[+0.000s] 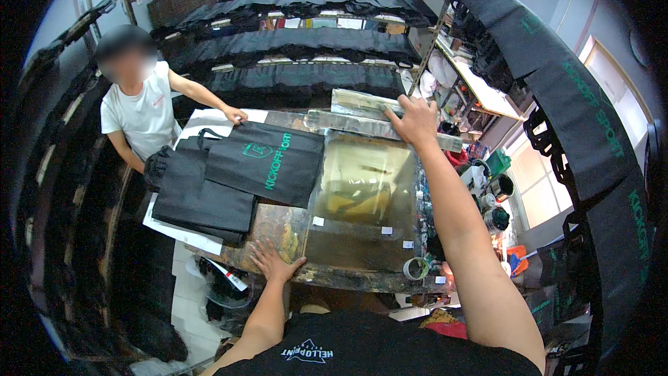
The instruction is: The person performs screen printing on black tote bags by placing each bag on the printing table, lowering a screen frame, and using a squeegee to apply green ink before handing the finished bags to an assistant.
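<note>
My left hand [276, 262] lies flat with its fingers spread on the stained near edge of the worktable [275, 226]. At the table's far right, my right hand [417, 124] grips the edge of what looks like a screen-printing frame [358, 106], seen nearly edge-on. Before it lies a glossy, yellowish glass-like panel [362, 188], with small white squares near its front. A black bag [268, 160] with a green print overlaps this panel's left side. Beneath and left of that bag is a stack of black bags [202, 202].
Across the table at left, a person in white [139, 101] has one hand on the printed bag's far corner. A tape roll [416, 268] sits at the near right. Cans [499, 188] crowd the right side. Racks of black bags [306, 45] stand behind; printed bags [591, 108] hang at right.
</note>
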`<state>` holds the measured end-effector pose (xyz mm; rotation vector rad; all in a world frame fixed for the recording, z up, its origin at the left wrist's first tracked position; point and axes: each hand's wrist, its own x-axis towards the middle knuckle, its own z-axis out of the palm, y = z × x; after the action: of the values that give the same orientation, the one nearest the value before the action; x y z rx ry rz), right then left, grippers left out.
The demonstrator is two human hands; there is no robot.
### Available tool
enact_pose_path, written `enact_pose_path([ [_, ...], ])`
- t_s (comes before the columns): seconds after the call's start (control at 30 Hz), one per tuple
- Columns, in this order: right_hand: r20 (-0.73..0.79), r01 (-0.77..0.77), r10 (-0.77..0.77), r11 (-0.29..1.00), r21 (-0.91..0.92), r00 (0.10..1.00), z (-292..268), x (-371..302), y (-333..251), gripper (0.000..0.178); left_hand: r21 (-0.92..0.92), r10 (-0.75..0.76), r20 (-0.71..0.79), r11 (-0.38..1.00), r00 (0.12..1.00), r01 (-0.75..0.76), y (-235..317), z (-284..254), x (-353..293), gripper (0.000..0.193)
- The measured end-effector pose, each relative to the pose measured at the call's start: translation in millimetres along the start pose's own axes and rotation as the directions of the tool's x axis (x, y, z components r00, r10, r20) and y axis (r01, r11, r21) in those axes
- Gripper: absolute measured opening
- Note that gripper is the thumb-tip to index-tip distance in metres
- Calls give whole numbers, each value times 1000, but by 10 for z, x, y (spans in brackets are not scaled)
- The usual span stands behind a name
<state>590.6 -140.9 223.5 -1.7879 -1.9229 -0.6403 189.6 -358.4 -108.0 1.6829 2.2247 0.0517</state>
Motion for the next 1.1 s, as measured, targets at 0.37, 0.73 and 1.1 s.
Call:
enact_pose_path([
  [0.37, -6, -6, 6, 1000, -21, 1000, 92, 195, 139, 50, 36, 6, 12, 999, 1000, -6, -5, -22, -9, 149],
  [0.73, -3, -19, 19, 999, -30, 1000, 143, 228, 242, 51, -170, 374, -431, 860, 821, -481, -933, -804, 831, 63],
  [1.1, 76, -35, 34, 999, 14, 996, 142, 374, 254, 51, 151, 236, -222, 967, 946, -205, -1402, -750, 1273, 90],
])
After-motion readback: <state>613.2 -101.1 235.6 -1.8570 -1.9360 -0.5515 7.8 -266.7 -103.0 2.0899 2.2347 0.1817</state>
